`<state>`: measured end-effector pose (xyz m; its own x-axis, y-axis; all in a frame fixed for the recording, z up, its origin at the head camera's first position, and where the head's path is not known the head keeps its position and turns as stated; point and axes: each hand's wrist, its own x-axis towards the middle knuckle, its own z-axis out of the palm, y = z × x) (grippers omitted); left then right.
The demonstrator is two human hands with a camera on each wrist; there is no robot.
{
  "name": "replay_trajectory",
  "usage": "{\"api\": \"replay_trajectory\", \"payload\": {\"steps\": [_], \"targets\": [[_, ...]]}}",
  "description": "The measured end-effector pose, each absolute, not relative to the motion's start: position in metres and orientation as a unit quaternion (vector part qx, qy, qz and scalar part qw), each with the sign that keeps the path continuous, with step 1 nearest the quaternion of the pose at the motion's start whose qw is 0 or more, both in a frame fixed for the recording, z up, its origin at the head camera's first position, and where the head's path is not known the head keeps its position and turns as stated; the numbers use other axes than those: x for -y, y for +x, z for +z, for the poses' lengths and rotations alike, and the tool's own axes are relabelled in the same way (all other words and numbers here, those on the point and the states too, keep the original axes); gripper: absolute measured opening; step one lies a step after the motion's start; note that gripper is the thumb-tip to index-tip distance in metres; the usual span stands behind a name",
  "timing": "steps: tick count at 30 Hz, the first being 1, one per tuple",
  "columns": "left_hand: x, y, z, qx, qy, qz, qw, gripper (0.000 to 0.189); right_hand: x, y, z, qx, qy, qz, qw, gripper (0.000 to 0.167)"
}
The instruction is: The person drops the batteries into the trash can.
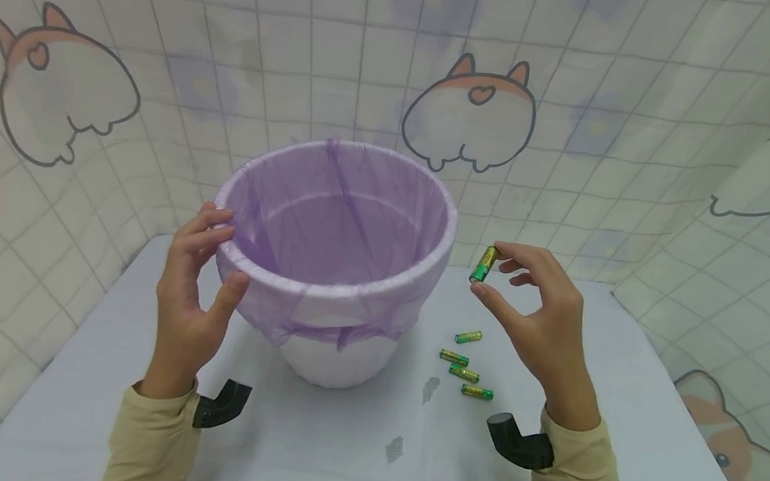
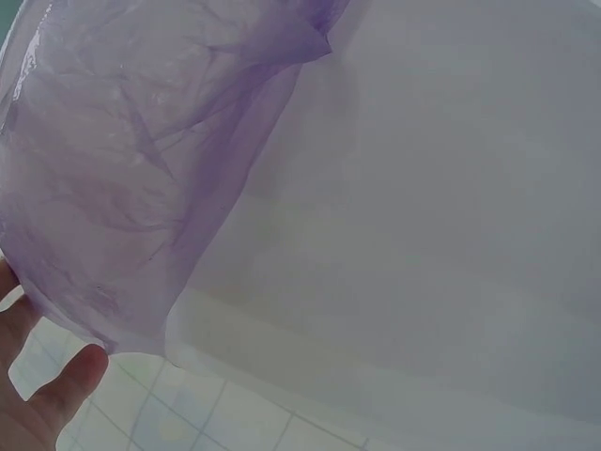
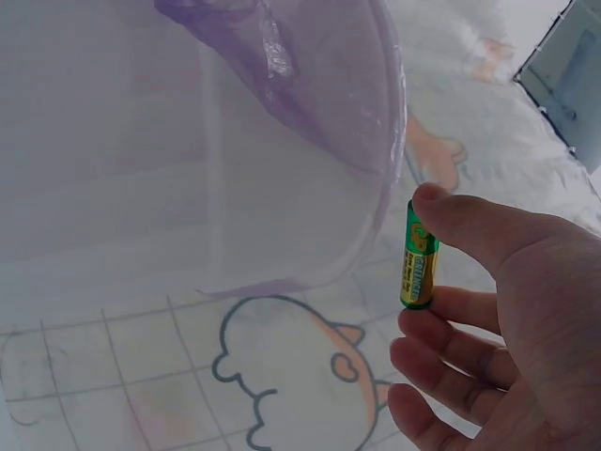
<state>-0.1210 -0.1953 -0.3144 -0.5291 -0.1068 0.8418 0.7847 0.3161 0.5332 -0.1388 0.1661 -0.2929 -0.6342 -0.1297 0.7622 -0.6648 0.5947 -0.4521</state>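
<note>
Head view shows the person's right hand (image 1: 547, 318) pinching a green-and-gold battery (image 1: 484, 264) by its two ends, thumb at the green end and forefinger at the gold one; the battery is held tilted in the air, to the right of the bin (image 1: 339, 361) and apart from its rim; the other fingers of that hand bend behind it. On the bin's other side the left hand (image 1: 188, 310) grips the rim, fingertips bent over the edge and thumb against the outer side; a translucent purple bag (image 1: 372, 232) lines the bin and folds down over its outside. Four loose batteries (image 1: 468, 337) lie on the white tabletop (image 1: 322, 441) near the bin's base, below the right hand; two grey patches (image 1: 394, 449) show nearby; both sleeves (image 1: 159, 439) are beige, each with a black mount (image 1: 222, 405) at the wrist; behind hangs a checked cloth (image 1: 335, 63) printed with cartoon animals.
</note>
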Motion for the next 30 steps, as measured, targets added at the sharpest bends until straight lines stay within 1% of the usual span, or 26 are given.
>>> {"api": "replay_trajectory", "payload": {"steps": [5, 13, 23, 30], "targets": [[0.196, -0.120, -0.316, 0.701, -0.240, -0.527, 0.416, 0.054, -0.164, -0.138, -0.291, 0.827, 0.238, 0.375, 0.346, 0.052], [0.196, -0.121, -0.315, 0.700, -0.239, -0.527, 0.418, 0.054, -0.161, -0.140, -0.284, 0.823, 0.246, 0.374, 0.351, 0.053], [0.196, -0.124, -0.318, 0.687, -0.244, -0.536, 0.425, 0.062, -0.156, -0.141, -0.278, 0.815, 0.251, 0.381, 0.356, 0.053], [0.195, -0.123, -0.317, 0.696, -0.234, -0.528, 0.427, 0.061, -0.152, -0.141, -0.273, 0.809, 0.257, 0.389, 0.358, 0.052]]}}
